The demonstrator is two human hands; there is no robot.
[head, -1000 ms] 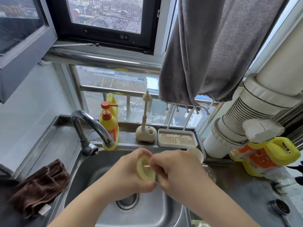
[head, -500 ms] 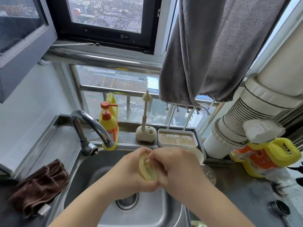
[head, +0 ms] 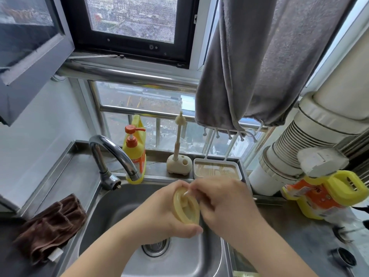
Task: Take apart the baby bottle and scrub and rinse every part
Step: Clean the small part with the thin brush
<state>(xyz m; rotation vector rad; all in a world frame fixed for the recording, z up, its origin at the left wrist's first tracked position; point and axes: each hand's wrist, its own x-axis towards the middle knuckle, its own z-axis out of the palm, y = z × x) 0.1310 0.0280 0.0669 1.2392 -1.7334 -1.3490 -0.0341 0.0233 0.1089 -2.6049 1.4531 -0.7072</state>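
The head view is showing both hands working directly above the sink (head: 111,214), with the drain (head: 154,249) lying just below them. The left hand (head: 159,214) is gripping a pale yellow bottle ring (head: 186,209), fingers curled round its rim, its open side facing the camera. The right hand (head: 223,202) is pinching something thin and pale at the ring's upper edge; the blur is hiding what it is. A second ago a thin stick was lying across the middle of the ring; now the right hand is sitting higher and closer over the rim, so the scrubbing seems to be travelling round the ring's inner groove. That suggests this part is mid-scrub, with rinsing still ahead, since no water is running from the faucet (head: 117,156) beyond the sink's left rear corner.

Behind the sink, a yellow pump bottle (head: 134,156) is standing beside the faucet, then a brush in its holder (head: 178,154) and a tray (head: 217,170). Right of the sink, a yellow jug (head: 327,196) is carrying an orange label whose writing is too blurred to read. No brand is legible anywhere.
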